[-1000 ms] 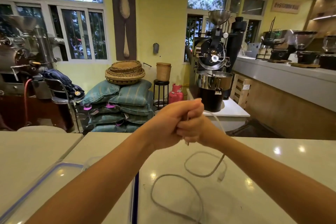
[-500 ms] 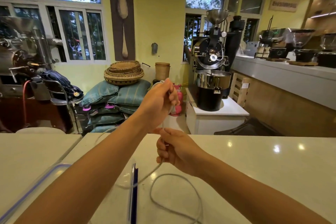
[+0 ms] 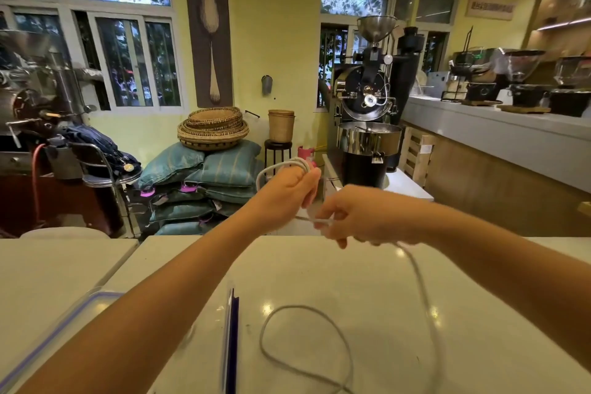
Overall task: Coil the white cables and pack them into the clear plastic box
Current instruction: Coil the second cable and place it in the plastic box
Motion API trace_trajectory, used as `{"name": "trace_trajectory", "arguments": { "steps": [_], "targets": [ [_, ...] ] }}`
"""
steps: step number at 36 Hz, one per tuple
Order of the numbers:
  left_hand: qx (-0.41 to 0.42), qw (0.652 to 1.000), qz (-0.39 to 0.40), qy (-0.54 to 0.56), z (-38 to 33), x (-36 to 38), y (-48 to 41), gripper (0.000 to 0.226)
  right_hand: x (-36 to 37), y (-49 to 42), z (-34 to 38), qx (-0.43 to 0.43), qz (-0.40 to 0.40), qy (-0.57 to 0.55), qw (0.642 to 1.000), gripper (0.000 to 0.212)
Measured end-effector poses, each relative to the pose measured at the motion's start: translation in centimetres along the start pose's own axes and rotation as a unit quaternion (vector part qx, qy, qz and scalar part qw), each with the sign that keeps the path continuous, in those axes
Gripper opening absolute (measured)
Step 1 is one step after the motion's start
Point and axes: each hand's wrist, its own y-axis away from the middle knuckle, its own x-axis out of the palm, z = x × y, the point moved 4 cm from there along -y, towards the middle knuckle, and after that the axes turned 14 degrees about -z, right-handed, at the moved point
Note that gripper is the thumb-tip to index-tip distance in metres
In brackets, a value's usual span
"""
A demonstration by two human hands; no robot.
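My left hand (image 3: 287,192) is raised above the far edge of the white counter, shut on a few loops of the white cable (image 3: 284,166) that arch over its knuckles. Just to its right, my right hand (image 3: 358,214) pinches the same cable, and a short taut stretch runs between the two hands. From my right hand the cable hangs down to the counter and lies there in a loose loop (image 3: 307,342). The clear plastic box (image 3: 230,329) with its blue-trimmed edge sits at the lower left, mostly hidden under my left forearm.
A blue-rimmed clear lid (image 3: 57,326) lies on the counter at the far left. Beyond the counter are stacked sacks (image 3: 204,189), woven baskets (image 3: 212,131), a coffee roaster (image 3: 367,125) and a long side counter (image 3: 499,134) with grinders.
My left hand has wound more cable into loops and shifted right. My right hand rose from the counter to beside it, and the slack now trails down on the right.
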Motion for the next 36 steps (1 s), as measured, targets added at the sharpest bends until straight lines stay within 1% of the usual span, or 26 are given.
{"name": "trace_trajectory", "arguments": {
  "steps": [2, 4, 6, 8, 11, 13, 17, 19, 20, 21, 22, 23, 24, 25, 27, 31, 34, 36],
  "targets": [
    [-0.014, 0.999, 0.03, -0.018, 0.2, 0.5, 0.6, 0.039, -1.5, -0.2, -0.2, -0.028, -0.022, 0.074, 0.997, 0.02],
    [-0.033, 0.997, 0.073, -0.016, 0.2, 1.1, 1.3, 0.04, -2.9, -0.3, -0.3, -0.043, -0.037, 0.123, 0.991, 0.017],
    [-0.044, 0.991, 0.124, 0.006, 0.2, 2.0, 2.2, 0.042, -3.8, -0.3, -0.4, -0.064, -0.036, 0.159, 0.984, 0.011],
    [-0.069, 0.982, 0.17, 0.051, 0.4, 2.8, 2.9, 0.042, -4.3, -0.4, -0.6, -0.088, -0.017, 0.191, 0.978, 0.006],
    [-0.145, 0.953, 0.237, 0.124, 1.1, 3.9, 3.8, 0.038, -4.2, -0.4, -1.0, -0.12, 0.003, 0.231, 0.966, 0.013],
    [-0.176, 0.932, 0.281, 0.15, 1.5, 4.5, 4.3, 0.038, -4.1, -0.4, -1.6, -0.136, 0.015, 0.25, 0.959, 0.006],
    [-0.228, 0.89, 0.348, 0.188, 1.9, 4.4, 5.0, 0.031, -4.4, -0.4, -3.0, -0.179, 0.013, 0.302, 0.936, 0.024],
    [-0.235, 0.877, 0.371, 0.194, 1.9, 4.3, 5.2, 0.028, -4.7, -0.2, -3.7, -0.208, 0.003, 0.352, 0.913, 0.03],
    [-0.235, 0.873, 0.38, 0.196, 1.9, 4.3, 5.2, 0.027, -4.7, -0.1, -4.0, -0.229, -0.008, 0.383, 0.895, 0.031],
    [-0.233, 0.869, 0.388, 0.199, 1.8, 4.3, 5.2, 0.028, -4.7, 0.0, -4.0, -0.271, -0.034, 0.414, 0.868, 0.03],
    [-0.23, 0.867, 0.393, 0.204, 1.7, 4.3, 5.2, 0.029, -4.7, 0.4, -4.0, -0.329, -0.069, 0.445, 0.83, 0.03],
    [-0.225, 0.865, 0.396, 0.211, 1.6, 4.3, 5.2, 0.03, -4.9, 0.5, -4.1, -0.365, -0.113, 0.464, 0.799, 0.033],
    [-0.22, 0.863, 0.4, 0.218, 1.5, 4.3, 5.1, 0.032, -5.0, 0.5, -4.5, -0.384, -0.152, 0.469, 0.781, 0.036],
    [-0.216, 0.86, 0.404, 0.227, 1.3, 4.3, 5.1, 0.034, -4.9, 0.5, -4.9, -0.393, -0.177, 0.465, 0.773, 0.037],
    [-0.208, 0.852, 0.413, 0.245, 0.8, 4.3, 5.1, 0.037, -4.3, 0.2, -5.7, -0.401, -0.189, 0.443, 0.78, 0.039],
    [-0.186, 0.835, 0.435, 0.28, -0.4, 4.6, 5.2, 0.036, -2.8, -0.4, -6.2, -0.382, -0.187, 0.381, 0.821, 0.04],
    [-0.19, 0.812, 0.447, 0.323, -0.9, 5.0, 5.5, 0.047, -1.9, -1.0, -6.2, -0.356, -0.188, 0.309, 0.862, 0.029],
    [-0.201, 0.799, 0.442, 0.354, -1.1, 5.2, 5.7, 0.046, -1.2, -1.6, -6.2, -0.315, -0.169, 0.247, 0.901, 0.019]
  ]
}}
